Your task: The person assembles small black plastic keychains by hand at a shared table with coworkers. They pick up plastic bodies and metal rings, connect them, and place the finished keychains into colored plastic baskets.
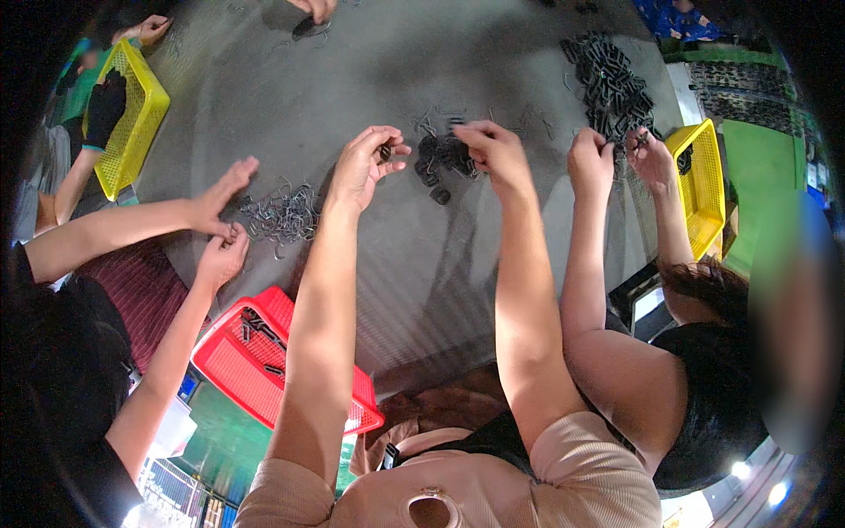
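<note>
1. Left hand (365,163) is up over the grey counter (422,273), fingers curled in and pinching a small dark clip (385,152) between thumb and fingertips.
2. Right hand (495,150) sits just across from it, fingers bunched together at the edge of a little clip pile (443,157). It looks like it's pinching one of the clips, but the piece itself is too small to make out for sure.
3. The pile lies on the counter between the two hands, nearer the right one, with one stray clip just below it.
4. Off to the left, another person's two hands (224,220) are working at a tangle of wire handles (282,213) on the counter.
5. On the right, a third person's hands (616,154) are raised next to a big heap of dark clips (616,84).
6. A red basket (233,365) sits at the near counter edge, below the left forearm, with a few dark pieces in it.
7. Yellow baskets: one far left (141,119), one far right (709,185).
8. Another hand (315,9) pokes in at the top edge.
</note>
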Demonstrator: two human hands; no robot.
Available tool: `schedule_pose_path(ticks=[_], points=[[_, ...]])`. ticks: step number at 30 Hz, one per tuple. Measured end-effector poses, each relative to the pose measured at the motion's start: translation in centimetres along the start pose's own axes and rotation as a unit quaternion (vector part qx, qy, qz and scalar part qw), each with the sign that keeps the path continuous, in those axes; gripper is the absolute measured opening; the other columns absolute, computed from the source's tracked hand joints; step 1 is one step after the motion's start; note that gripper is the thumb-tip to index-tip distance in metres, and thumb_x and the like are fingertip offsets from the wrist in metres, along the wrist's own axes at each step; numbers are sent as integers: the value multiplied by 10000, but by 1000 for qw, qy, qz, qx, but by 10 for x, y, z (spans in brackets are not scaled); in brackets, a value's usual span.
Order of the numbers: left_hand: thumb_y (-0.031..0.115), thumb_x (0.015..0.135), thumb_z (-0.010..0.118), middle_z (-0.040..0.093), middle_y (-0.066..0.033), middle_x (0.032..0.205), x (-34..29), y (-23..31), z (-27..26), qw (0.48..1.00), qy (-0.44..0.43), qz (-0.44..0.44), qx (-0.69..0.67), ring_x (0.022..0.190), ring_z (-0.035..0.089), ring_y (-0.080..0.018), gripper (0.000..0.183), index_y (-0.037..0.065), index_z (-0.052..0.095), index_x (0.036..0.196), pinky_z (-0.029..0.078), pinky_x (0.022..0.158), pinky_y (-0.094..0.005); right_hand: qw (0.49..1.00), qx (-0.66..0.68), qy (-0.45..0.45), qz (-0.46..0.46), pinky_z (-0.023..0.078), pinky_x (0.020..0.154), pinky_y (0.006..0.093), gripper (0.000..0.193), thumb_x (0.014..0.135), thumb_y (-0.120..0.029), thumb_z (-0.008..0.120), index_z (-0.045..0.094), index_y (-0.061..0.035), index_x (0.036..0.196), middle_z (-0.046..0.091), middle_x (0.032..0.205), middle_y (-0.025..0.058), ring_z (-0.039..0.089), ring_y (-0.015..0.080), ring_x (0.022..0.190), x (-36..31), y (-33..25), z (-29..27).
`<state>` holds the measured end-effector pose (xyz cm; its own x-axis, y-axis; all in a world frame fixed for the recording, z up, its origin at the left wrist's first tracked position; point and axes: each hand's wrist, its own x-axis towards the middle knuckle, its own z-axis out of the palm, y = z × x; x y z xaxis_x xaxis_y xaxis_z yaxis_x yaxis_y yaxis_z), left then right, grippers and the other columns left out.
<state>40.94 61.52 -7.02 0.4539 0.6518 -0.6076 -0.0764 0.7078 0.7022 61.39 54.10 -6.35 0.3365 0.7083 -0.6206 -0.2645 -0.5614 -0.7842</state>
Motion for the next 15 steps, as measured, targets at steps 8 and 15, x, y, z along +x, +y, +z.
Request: schedule_pose_path(ticks=[8,15], points=[[197,741,713,599,-107,735,3,-30,39,825,80,194,525,664,579,-240,227,44,614,877,456,629,-348,997,21,68,-12,317,481,205,229,788,-255,691,617,-59,882,530,684,-33,446,80,571,-16,10,-28],[183,806,696,567,23,719,-18,-2,27,993,-42,-16,107,588,466,-43,163,47,612,834,364,505,-186,875,-458,155,-21,484,788,406,342,714,-347,726,661,-85,924,666,938,141,620,314,931,-5,-7,-8]])
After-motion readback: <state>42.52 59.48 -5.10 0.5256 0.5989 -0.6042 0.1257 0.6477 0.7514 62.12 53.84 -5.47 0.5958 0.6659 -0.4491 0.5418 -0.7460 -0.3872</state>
